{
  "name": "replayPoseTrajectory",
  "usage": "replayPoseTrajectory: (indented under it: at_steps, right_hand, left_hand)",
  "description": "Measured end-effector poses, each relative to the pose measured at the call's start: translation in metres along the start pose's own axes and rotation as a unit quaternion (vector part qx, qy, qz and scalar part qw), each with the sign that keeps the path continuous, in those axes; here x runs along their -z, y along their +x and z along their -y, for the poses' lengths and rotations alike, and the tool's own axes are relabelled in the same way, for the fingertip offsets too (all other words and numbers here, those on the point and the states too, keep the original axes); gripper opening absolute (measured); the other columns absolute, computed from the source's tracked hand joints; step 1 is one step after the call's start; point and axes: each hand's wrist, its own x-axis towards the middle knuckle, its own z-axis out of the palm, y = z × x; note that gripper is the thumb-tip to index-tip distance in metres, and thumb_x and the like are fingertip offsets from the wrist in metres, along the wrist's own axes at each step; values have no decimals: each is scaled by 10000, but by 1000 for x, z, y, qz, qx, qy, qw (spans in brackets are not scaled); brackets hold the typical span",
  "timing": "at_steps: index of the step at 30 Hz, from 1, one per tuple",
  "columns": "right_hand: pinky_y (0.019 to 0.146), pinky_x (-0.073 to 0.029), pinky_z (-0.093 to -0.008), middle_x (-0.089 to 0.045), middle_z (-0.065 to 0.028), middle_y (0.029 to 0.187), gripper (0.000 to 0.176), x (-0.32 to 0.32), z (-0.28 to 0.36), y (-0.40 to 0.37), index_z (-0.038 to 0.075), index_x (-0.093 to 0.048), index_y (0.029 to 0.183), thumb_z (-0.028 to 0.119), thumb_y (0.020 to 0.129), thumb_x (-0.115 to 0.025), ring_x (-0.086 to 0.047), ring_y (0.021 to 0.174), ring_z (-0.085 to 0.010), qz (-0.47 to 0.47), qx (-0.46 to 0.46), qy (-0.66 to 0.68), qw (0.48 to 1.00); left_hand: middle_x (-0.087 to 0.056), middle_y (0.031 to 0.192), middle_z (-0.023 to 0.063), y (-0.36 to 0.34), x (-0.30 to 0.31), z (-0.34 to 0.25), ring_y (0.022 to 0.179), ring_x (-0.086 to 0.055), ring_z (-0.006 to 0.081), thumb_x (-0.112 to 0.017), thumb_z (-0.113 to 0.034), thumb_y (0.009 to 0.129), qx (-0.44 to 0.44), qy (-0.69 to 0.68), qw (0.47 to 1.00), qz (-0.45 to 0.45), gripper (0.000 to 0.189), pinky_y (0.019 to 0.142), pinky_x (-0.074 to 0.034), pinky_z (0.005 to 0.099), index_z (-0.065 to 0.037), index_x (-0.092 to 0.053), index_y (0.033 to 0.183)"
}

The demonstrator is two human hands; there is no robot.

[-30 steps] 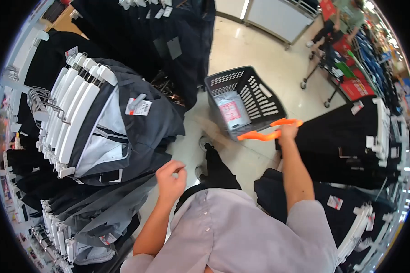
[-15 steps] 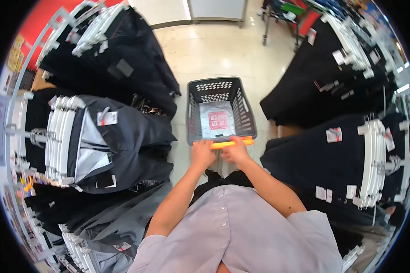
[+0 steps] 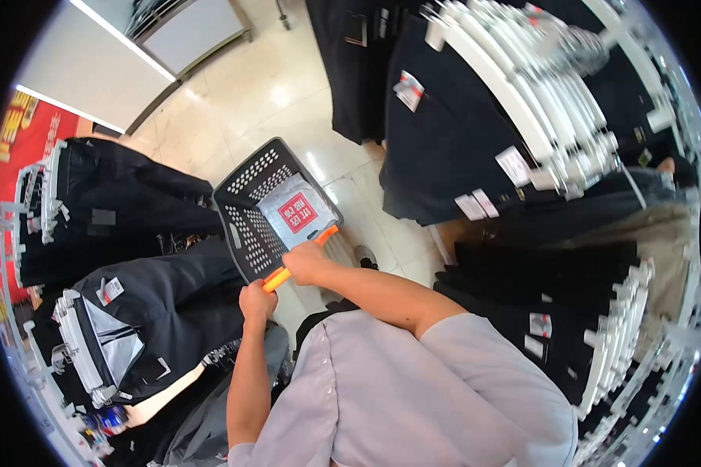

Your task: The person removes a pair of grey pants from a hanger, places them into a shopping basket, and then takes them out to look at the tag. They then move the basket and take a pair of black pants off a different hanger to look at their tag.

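A dark grey shopping basket [image 3: 245, 233] with holes in its walls is in front of me, turned at an angle. Its orange handle [image 3: 276, 279] runs along the near edge. My right hand [image 3: 307, 262] is closed around the middle of that handle. At the handle's lower left end, my left hand [image 3: 257, 300] is closed on it, its fingertips partly hidden. Inside the basket lies a silvery-white plastic bag [image 3: 276, 206] with a red square print [image 3: 297, 212].
Dark trousers [image 3: 132, 183] on white hangers line the left, close to the basket. More trousers [image 3: 452, 148] hang on racks at right. A pale tiled floor [image 3: 241, 93] runs between them, with a white counter [image 3: 199, 39] at the far end.
The view and my body have turned to the right. The basket has swung to a slant beside the left rack. My right hand has shifted along the handle; both hands still hold it.
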Motion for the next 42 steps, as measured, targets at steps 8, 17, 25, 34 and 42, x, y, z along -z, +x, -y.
replayPoseTrajectory:
  at_steps: [8,17,25,34,42]
  right_hand:
    - [744,-527,-383,-704,-108,859,173,-34,26,-89,96,-724,833,200,699,-689,-680,855,-262,-14,-81,-31,996]
    - [740,-520,-402,-697,-128,847,174,-105,78,-198,79,-713,820,195,696,-674,-675,843,-281,-19,-158,-1,987]
    - [724,-517,-425,-692,-137,833,159,-154,90,-289,73,-702,796,171,683,-650,-671,815,-304,-37,-160,22,986]
    - [712,-511,-421,-695,-126,818,139,-214,89,-369,78,-707,783,164,681,-670,-676,813,-294,-115,-67,57,989]
    - [741,-499,-420,-693,-127,792,141,-244,99,-433,85,-704,764,202,687,-693,-676,803,-300,-139,-64,106,982]
  left_hand:
    - [-673,828,198,-78,-36,-2,837,-637,378,-641,-197,725,-54,-5,998,16,226,757,-511,461,-76,-708,905]
    - [-681,830,184,-180,-69,16,824,-652,368,-624,-139,707,-122,-31,992,26,258,747,-513,463,-116,-714,948]
    - [-687,800,171,-271,-96,-6,784,-665,356,-618,-194,699,-150,19,987,45,240,733,-522,451,-132,-729,903]
    - [-681,775,171,-357,-146,-11,769,-661,362,-627,-201,675,-93,50,994,21,208,743,-523,450,-111,-723,835]
    - [-685,831,178,-429,-166,-17,833,-656,369,-619,-208,688,-69,42,996,46,213,786,-520,447,-110,-720,848]
